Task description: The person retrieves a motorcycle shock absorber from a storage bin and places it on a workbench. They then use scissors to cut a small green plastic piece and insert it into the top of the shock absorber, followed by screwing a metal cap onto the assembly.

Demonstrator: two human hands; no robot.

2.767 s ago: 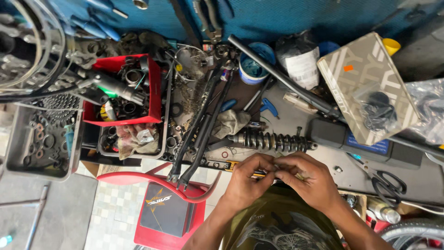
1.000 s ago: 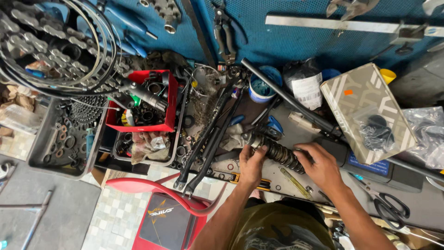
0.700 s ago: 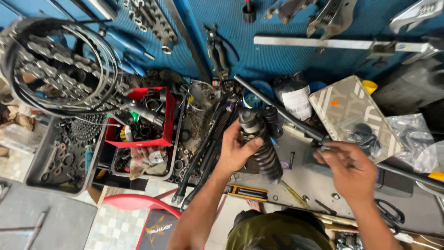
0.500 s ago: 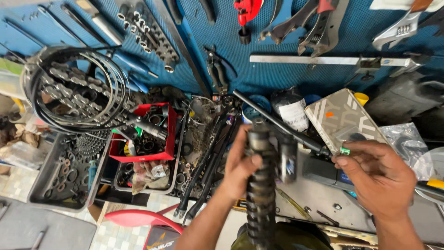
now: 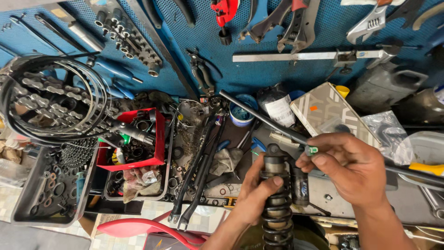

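Observation:
My left hand [image 5: 252,192] grips a black coil-spring shock absorber [image 5: 276,199] and holds it upright in front of the workbench. The thumb lies across the upper coils. A small dark reservoir cylinder [image 5: 300,185] sits on the shock's right side. My right hand [image 5: 354,169] hovers just right of the shock's top, pinching a small green-tipped part [image 5: 312,150] between thumb and forefinger. The lower end of the shock runs out of the frame at the bottom.
A long black rod [image 5: 263,118] crosses the cluttered bench behind the hands. A red bin of parts [image 5: 159,134], a grey tray [image 5: 27,194], coiled cables and chains [image 5: 46,102], a patterned box [image 5: 330,111] and a blue pegboard of tools [image 5: 286,60] surround them.
The shock lay flat on the bench under both hands; my left hand has lifted it and stood it upright. My right hand let go and now pinches a small green-tipped part. The view tilted up.

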